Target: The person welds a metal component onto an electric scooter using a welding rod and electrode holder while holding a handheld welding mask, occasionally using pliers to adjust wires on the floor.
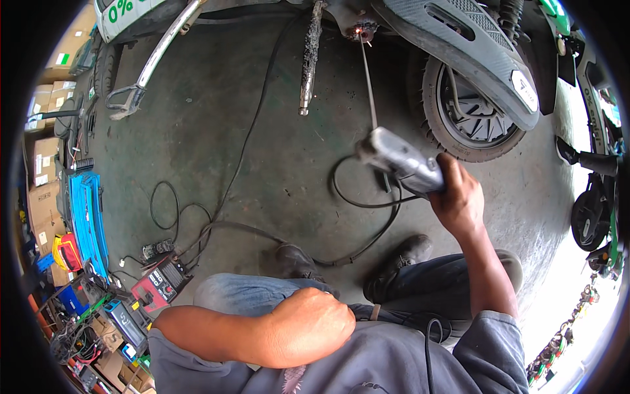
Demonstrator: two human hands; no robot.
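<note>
My right hand point(459, 197) is wrapped round a grey welding electrode holder point(401, 157), which is slightly blurred. A thin welding rod point(369, 85) runs from its jaws up to a charred bracket point(361, 31) under a motor scooter point(453, 46). The rod's tip meets the bracket at a small orange-red glow. Next to it a blackened metal bar point(312, 59) with a shinier end points down toward the floor. My left hand point(312, 325) rests closed over my lap, its back upward. Its fingers are mostly hidden, and I cannot see whether they hold anything.
Black cables point(252, 125) loop over the grey floor point(197, 131) and past my shoes. At lower left stands a small red-and-black machine point(159, 284). Cardboard boxes point(44, 161), a blue folded item point(88, 217) and tools line the left side. The scooter's wheel point(476, 118) is ahead right.
</note>
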